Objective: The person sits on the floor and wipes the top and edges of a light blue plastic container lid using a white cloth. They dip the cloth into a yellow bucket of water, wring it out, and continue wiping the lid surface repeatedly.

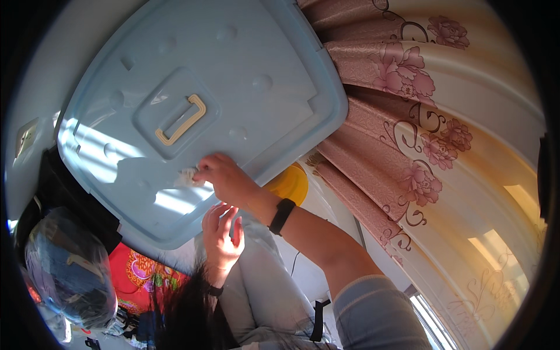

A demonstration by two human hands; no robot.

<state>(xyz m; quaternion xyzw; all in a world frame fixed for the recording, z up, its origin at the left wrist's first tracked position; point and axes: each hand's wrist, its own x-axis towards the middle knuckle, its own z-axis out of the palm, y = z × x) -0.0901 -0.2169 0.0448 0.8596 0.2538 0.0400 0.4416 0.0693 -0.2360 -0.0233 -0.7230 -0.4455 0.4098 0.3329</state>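
A large light-blue plastic storage box lid fills the upper left, with a cream handle set in its recessed middle. My right hand is closed on a crumpled white tissue or cloth, low over the lid near its front edge; just how it touches the lid cannot be made out. Below it, beside the lid's near edge, my left hand has its fingers apart and slightly bent, with nothing in them. Black bands circle both wrists.
Pink and cream flowered curtains hang along the right. Behind my right forearm shows a yellow round object. At lower left lie a clear plastic bag of dark cloth and a red patterned fabric. A wall socket sits far left.
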